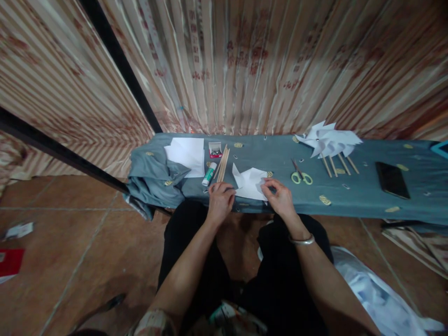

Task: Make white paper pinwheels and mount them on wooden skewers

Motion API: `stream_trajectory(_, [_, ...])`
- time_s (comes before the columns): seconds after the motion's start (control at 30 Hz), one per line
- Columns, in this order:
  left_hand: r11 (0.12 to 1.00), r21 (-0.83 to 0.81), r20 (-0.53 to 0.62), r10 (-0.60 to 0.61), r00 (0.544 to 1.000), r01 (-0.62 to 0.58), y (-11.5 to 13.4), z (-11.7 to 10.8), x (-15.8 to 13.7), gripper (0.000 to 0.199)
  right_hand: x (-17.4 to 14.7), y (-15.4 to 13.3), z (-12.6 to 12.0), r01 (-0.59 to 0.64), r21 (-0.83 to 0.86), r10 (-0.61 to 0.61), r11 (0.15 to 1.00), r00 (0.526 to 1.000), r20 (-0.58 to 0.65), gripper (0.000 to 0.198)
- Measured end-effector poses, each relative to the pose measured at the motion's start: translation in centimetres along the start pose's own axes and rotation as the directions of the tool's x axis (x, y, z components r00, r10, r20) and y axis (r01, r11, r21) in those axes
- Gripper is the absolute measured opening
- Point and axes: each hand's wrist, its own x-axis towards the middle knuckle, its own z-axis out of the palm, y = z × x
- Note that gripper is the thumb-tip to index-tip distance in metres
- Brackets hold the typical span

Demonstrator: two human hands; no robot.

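Observation:
A cut sheet of white paper (250, 183) with raised flaps lies near the front edge of the cloth-covered bench. My right hand (279, 196) pinches its right side between thumb and fingers. At the paper's lower left corner is my left hand (221, 198), its fingers curled together; whether it grips the corner is hard to make out. Just beyond that hand lie several thin wooden sticks (223, 164) and a green and white glue stick (209, 174). Scissors (301, 177) with light green handles rest to the right of my right hand.
Stacked white paper (189, 154) and a small red box of pins (215, 150) sit at the left. Finished paper pinwheels (331, 140) on sticks lie at the back right, near a black phone (392, 180). A black metal pole (119, 56) slants down on the left.

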Motion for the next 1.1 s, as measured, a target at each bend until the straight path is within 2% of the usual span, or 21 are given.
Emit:
stream_trajectory(0.17, [0.990,0.043,0.070,0.132,0.989,-0.135,0.9,0.4,-0.6,0.030,-0.3,-0.7,0.4,-0.036,-0.035,0.039,0.999,0.996,0.083,0.029])
stream_trajectory(0.3, [0.980,0.034,0.148,0.188,0.971,-0.195,1.8,1.3,-0.4,0.025,-0.3,-1.2,0.9,-0.044,-0.026,0.047,0.999,0.992,0.118,0.032])
stream_trajectory(0.4, [0.981,0.030,0.216,0.180,0.960,-0.191,2.0,1.8,0.0,0.019,-0.2,-1.0,0.7,-0.078,-0.026,0.081,0.997,0.990,0.113,0.032])
stream_trajectory(0.5, [0.986,0.033,0.268,0.149,0.952,-0.164,2.0,1.8,0.4,0.022,-0.3,-0.4,0.1,-0.116,-0.012,0.117,0.993,0.987,0.110,0.034])
stream_trajectory(0.6, [0.992,0.020,0.267,0.114,0.957,-0.124,1.9,1.7,0.5,0.023,-0.6,0.6,-0.7,-0.087,0.049,0.080,0.995,0.989,0.125,0.037])
stream_trajectory(0.7, [0.996,-0.023,0.249,0.091,0.964,-0.088,1.9,1.6,0.6,0.023,-1.0,1.5,-1.5,-0.040,0.137,0.013,0.990,0.981,0.193,0.036])
stream_trajectory(0.83, [0.998,-0.046,0.241,0.062,0.968,-0.053,1.9,1.6,0.7,0.024,-1.2,1.8,-1.9,-0.097,0.241,0.027,0.966,0.960,0.277,0.030])
stream_trajectory(0.93, [0.998,-0.043,0.244,0.057,0.968,-0.048,2.0,1.6,0.8,0.024,-1.0,1.7,-1.7,-0.116,0.306,0.030,0.945,0.962,0.271,0.023])
stream_trajectory(1.1, [0.999,-0.036,0.271,0.046,0.961,-0.038,2.3,1.4,0.9,0.024,-0.2,1.6,-0.9,-0.133,0.351,0.049,0.927,0.970,0.237,0.027])
